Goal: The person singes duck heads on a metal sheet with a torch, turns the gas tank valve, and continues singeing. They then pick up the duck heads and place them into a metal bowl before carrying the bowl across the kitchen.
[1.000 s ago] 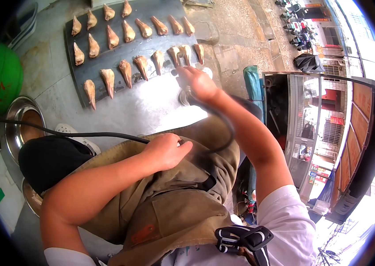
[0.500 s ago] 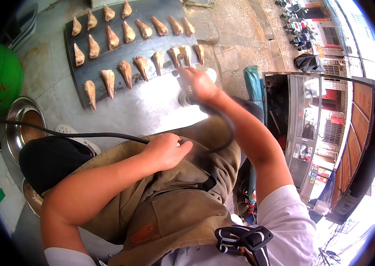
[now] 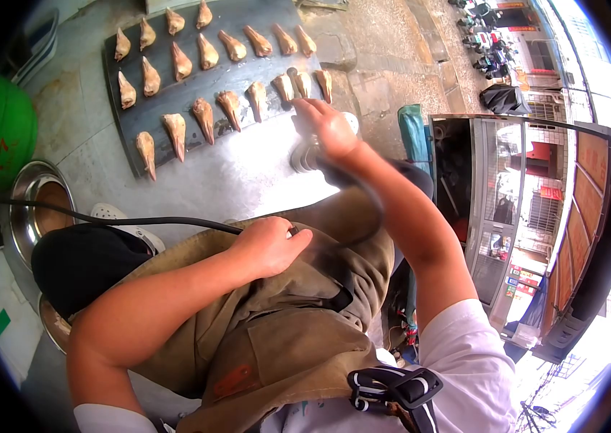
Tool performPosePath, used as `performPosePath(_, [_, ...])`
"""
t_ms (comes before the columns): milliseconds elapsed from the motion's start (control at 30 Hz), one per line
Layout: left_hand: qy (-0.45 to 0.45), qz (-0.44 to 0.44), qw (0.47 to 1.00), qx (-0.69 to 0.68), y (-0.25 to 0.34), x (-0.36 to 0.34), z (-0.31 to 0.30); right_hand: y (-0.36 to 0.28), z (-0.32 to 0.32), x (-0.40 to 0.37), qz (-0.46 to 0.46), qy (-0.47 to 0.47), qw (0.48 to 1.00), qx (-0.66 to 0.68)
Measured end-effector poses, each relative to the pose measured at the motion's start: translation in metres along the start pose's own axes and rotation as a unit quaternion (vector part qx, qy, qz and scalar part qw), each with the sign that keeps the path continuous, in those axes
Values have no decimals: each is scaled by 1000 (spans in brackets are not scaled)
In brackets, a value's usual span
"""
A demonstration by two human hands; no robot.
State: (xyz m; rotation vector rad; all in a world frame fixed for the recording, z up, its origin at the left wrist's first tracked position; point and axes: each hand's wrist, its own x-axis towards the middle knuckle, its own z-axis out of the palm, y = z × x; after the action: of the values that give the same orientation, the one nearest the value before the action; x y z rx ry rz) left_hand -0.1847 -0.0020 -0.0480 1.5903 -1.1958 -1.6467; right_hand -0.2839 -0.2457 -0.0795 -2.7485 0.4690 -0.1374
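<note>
My left hand rests over the apron at my lap, its fingers closed round a black hose. A small shiny bit shows by its thumb. From there the hose loops right and up toward my right hand, which is slightly blurred and closed on what looks like a hose-fed torch, mostly hidden by the fingers. Just beyond that hand, several pale tapered pieces, which look like poultry heads with beaks, lie in rows on a dark board. The nearest head is partly covered at its lower end.
A metal bowl stands at the left beside a green bin. Below my right wrist is a shiny cylindrical object. A glass-fronted cabinet stands at the right. Parked scooters line the far street.
My right hand has moved slightly right and turned at the board's near right edge. The left hand keeps its hold on the hose, and the poultry heads stay in place.
</note>
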Motion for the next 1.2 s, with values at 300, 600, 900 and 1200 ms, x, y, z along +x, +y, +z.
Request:
performPosePath(300, [1,4,1000,-15,-2,2,0,30,-2,-12,-5,45,995,-93])
performPosePath(600, [7,1,1000,-15,-6,5,3,45,-1,-21,69,-7,994,-81])
performPosePath(900, [15,-5,1000,8,-9,8,6,46,1,-19,100,-13,993,-69])
performPosePath(1200, [-1,-21,1000,-5,-10,8,6,49,7,-19,70,25,994,-80])
